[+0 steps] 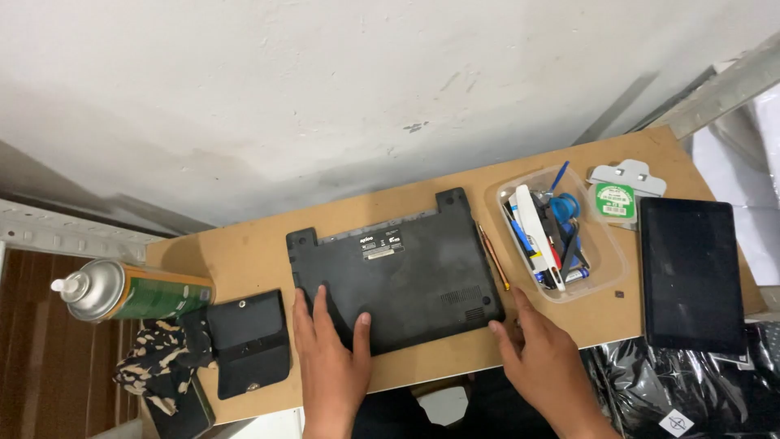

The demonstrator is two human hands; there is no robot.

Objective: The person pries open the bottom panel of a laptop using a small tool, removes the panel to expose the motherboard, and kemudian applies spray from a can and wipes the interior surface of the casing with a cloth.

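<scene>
Black laptop (396,272) lies bottom-up mid-table. Left hand (331,358) rests flat on its near-left corner, fingers spread, gripping nothing; right hand (546,362) sits open at the near-right corner. I'd keep both palms flat for steadiness, clear of the pencil (493,257).

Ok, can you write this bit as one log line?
left hand: flat on black laptop, underside up | right hand: on desk at laptop's corner | tub of tools nearby
</scene>
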